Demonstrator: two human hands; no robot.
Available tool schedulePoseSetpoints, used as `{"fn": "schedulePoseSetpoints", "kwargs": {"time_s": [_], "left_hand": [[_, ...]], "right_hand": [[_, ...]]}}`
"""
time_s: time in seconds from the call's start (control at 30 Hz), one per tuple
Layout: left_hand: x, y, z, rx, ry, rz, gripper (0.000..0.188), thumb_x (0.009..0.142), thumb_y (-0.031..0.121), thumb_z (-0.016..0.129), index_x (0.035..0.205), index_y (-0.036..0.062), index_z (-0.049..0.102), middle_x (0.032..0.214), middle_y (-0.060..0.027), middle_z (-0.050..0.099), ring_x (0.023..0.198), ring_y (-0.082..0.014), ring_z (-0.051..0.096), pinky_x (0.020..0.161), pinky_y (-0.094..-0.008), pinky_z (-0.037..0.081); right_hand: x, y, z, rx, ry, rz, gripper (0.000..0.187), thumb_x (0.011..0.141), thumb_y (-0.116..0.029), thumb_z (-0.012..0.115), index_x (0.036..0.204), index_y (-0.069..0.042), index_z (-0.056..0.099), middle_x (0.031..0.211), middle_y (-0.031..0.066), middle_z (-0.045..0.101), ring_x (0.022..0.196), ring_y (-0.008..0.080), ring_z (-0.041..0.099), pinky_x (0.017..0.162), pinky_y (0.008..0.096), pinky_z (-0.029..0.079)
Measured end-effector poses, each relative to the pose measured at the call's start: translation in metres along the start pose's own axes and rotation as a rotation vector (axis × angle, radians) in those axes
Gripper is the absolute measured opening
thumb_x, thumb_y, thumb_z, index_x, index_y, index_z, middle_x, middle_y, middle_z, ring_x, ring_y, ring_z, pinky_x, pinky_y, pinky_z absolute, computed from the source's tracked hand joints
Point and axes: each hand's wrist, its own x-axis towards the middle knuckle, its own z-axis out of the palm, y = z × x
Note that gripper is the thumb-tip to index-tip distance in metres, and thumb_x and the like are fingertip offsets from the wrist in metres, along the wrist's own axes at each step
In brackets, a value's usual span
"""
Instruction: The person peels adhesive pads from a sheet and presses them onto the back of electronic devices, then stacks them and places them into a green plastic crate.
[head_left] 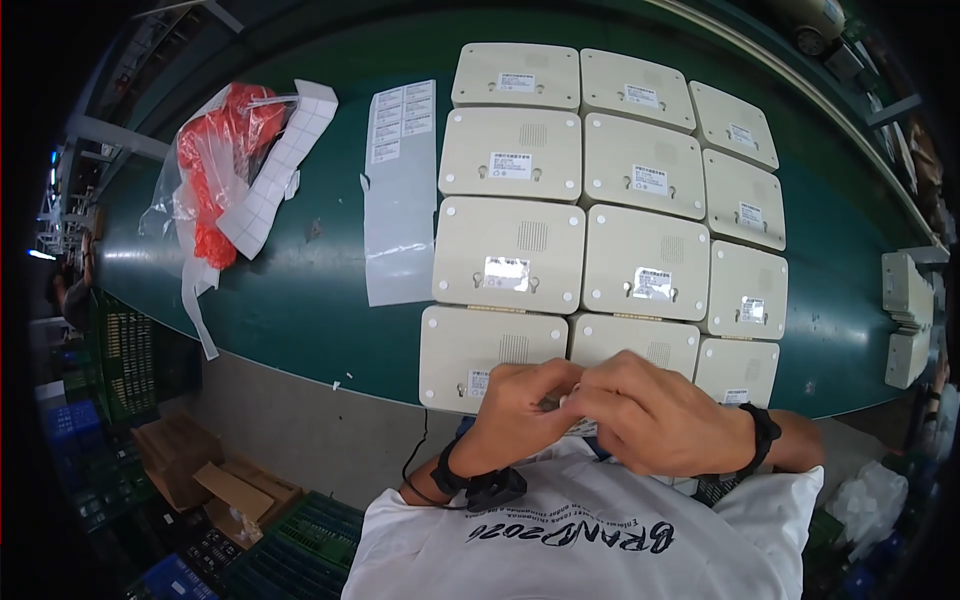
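My left hand point(520, 415) and my right hand point(655, 415) meet above the near edge of the table, fingertips pinched together. Between them shows a small whitish bit, too small to name. Below and ahead of the hands lie several cream plastic device housings point(500, 345), flat in three columns, backs up. Each visible back carries a white label, and many show round pale pads at the corners and a slotted grille. The hands partly cover the nearest housing in the middle column point(625, 340). A black band circles each wrist; a dark cord runs by the left one.
Left of the housings lies a backing sheet point(402, 230) with several labels at its top. Farther left are a clear bag with red plastic point(225, 150) and a gridded paper strip point(285, 160). More housings point(905, 300) stand at the right edge. Cardboard boxes point(180, 460) and crates sit below left.
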Motion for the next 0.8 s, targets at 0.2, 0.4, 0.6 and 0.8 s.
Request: {"fn": "schedulePoseSetpoints", "kwargs": {"time_s": [0.2,0.4,0.6,0.8], "left_hand": [[0.0,0.006,0.005,-0.114,0.022,-0.085,0.013,0.081,-0.001,0.08,0.09,0.0002,0.072,0.074,-0.0083,0.074,0.062,-0.0095,0.069,0.054,-0.0215,0.052],[0.001,0.0,0.002,-0.097,-0.016,-0.058,0.016,0.082,-0.002,0.081,0.095,0.0001,0.072,0.08,-0.0084,0.075,0.065,-0.0086,0.071,0.054,-0.0191,0.052],[0.001,0.0,0.0,-0.102,-0.014,-0.044,0.018,0.081,-0.002,0.081,0.095,0.0,0.072,0.079,-0.0088,0.075,0.065,-0.0089,0.071,0.054,-0.0199,0.052],[0.003,0.0,0.0,-0.121,-0.021,-0.032,0.019,0.08,-0.002,0.081,0.096,-0.0007,0.071,0.078,-0.0091,0.074,0.064,-0.0091,0.071,0.053,-0.02,0.051]], "right_hand": [[0.024,0.153,-0.086,0.11,0.405,0.359,0.039,0.096,0.002,0.059,0.133,-0.001,0.046,0.122,0.009,0.054,0.099,0.0122,0.058,0.09,0.0276,0.048],[0.026,0.204,-0.086,0.168,0.319,0.562,0.041,0.096,0.001,0.061,0.134,-0.004,0.046,0.125,0.0095,0.054,0.102,0.0117,0.06,0.092,0.0262,0.049],[0.029,0.205,-0.083,0.113,0.341,0.557,0.04,0.096,0.001,0.061,0.134,-0.004,0.046,0.126,0.0096,0.055,0.102,0.0125,0.06,0.091,0.0266,0.049],[0.032,0.203,-0.084,-0.071,0.267,0.515,0.041,0.095,0.004,0.06,0.133,-0.005,0.047,0.124,0.0118,0.058,0.097,0.018,0.064,0.088,0.0294,0.051]]}}
